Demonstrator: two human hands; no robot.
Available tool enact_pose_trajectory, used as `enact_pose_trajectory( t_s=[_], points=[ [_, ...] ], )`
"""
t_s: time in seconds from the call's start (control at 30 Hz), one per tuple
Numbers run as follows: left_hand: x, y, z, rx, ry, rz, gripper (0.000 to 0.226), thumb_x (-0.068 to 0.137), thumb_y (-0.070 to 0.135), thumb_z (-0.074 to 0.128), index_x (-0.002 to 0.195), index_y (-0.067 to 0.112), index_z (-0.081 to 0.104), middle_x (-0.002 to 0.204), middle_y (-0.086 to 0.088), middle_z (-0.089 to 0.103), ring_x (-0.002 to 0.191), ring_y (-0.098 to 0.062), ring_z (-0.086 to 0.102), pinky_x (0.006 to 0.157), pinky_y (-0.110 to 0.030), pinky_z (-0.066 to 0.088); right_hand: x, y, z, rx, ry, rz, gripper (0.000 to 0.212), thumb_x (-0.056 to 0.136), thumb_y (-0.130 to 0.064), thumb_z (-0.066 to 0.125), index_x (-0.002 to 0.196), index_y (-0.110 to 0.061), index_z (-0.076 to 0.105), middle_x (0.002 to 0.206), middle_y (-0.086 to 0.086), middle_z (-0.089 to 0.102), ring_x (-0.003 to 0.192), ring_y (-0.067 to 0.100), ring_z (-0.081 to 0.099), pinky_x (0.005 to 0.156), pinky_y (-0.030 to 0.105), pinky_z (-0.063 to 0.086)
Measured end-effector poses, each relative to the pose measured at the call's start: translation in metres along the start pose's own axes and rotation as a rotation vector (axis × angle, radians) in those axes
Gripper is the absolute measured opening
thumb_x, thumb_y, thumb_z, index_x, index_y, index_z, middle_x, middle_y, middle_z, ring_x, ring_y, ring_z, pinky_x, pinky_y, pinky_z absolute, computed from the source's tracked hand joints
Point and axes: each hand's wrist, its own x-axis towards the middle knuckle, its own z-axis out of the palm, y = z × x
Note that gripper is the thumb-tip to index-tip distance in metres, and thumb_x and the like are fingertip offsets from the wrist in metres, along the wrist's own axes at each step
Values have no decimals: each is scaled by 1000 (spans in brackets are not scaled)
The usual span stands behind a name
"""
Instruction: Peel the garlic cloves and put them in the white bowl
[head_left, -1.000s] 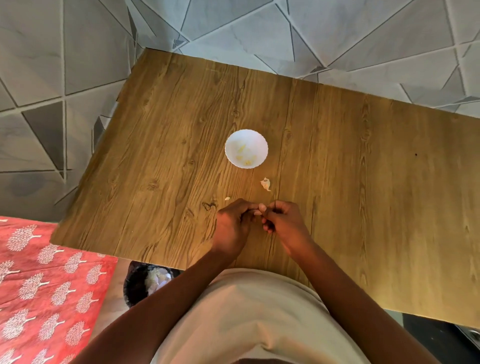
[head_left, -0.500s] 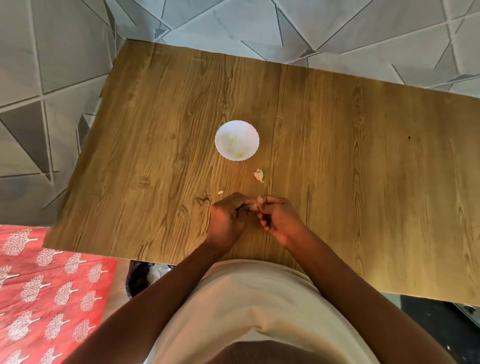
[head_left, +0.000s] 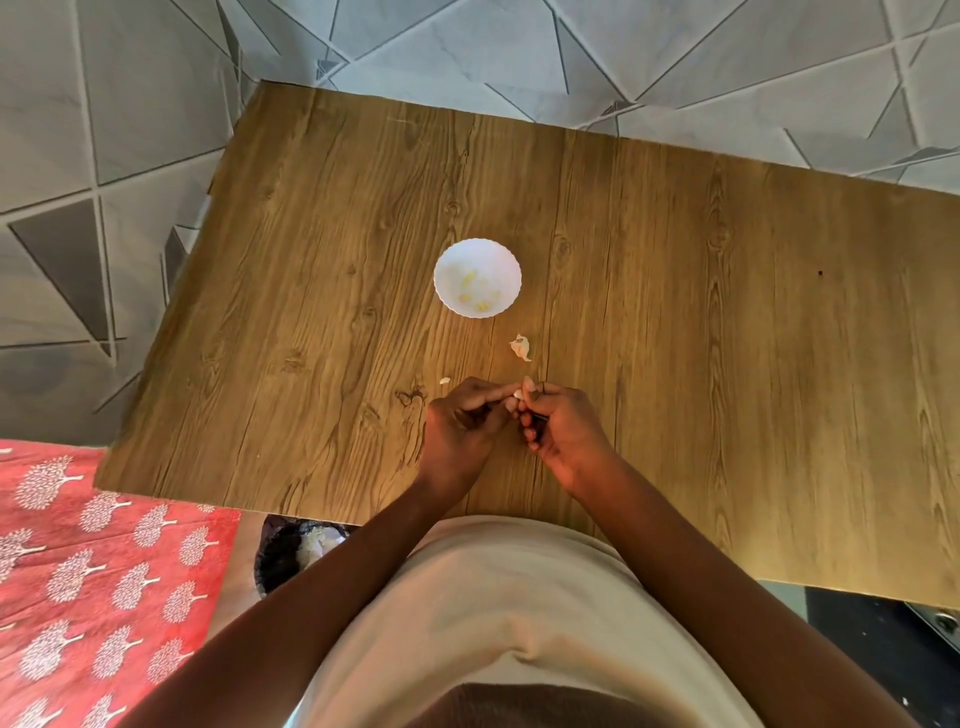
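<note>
The wooden counter (head_left: 675, 312) fills most of the frame, with patterned grey floor tiles along the top and left and a red printed cloth (head_left: 93, 582) at the lower left. A dark bin (head_left: 291, 553) with pale scraps in it shows just under the counter's near edge, left of centre.

The white bowl (head_left: 477, 277) stands near the middle of the frame and already holds a few yellowish peeled pieces. Just below and right of it lies a loose clove or husk (head_left: 520, 347), apart from the bowl; a tiny flake of skin (head_left: 444, 381) lies lower left of that.

Below these, both hands meet over the counter. The left hand (head_left: 462, 426) and the right hand (head_left: 563, 428) each have their fingers curled, fingertips together, pinching one small garlic clove (head_left: 518, 395) between them. Only a pale sliver of it shows, so how much skin remains cannot be told.

The peeling step looks to be in hand. The next move likely calls for stripping the remaining skin, then carrying the clove up to the bowl.
</note>
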Motion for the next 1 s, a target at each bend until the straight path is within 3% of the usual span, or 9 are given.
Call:
enact_pose_trajectory(
  t_s=[0.17,0.27,0.37,0.47,0.67,0.9,1.0],
  points=[
    [-1,-1,-2,63,15,-2,21,95,11,75,115,11,79,96,-1,76,87,-20,72,75,-39,60,-3,2,2,-56,25,-86,25,103,-20,60,97,2,69,63,4,56,52,10,45,48,24,35],
    [-1,-1,0,200,37,65,20,95,11,75,115,11,79,93,1,74,80,-8,69,65,-21,53,-4,4,5,-82,52,-147,26,103,-19,60,94,5,67,62,4,52,52,10,43,49,24,35],
    [-1,-1,-2,305,32,130,21,94,10,75,115,11,79,92,2,73,77,0,65,67,-10,47,-4,6,7,-126,54,-235,28,103,-17,60,84,2,65,61,3,51,52,8,42,48,22,35],
    [0,-2,-4,408,39,207,20,93,9,77,113,8,78,93,-2,74,75,-1,65,67,-13,51,-2,7,7,-180,51,-303,30,102,-16,61,72,-11,62,58,-1,51,53,7,42,50,24,36],
    [-1,1,-1,541,60,279,14,91,5,77,105,3,78,91,-8,73,69,-10,64,62,-19,52,10,16,5,-378,92,-400,29,100,-20,64,75,-8,60,62,-3,52,62,13,47,63,37,40],
    [-1,2,4,549,106,192,10,91,7,76,100,5,80,85,-8,74,67,-12,65,60,-25,53,11,18,5,-555,119,-519,24,100,-14,63,79,-2,59,68,-4,53,62,-1,47,59,16,37],
    [0,2,4,523,108,150,13,91,7,75,103,7,80,86,-7,76,70,-10,65,64,-20,52,12,20,4,-594,114,-559,21,100,-9,61,81,-1,59,68,-6,53,63,-3,49,58,11,36]
  ],
)
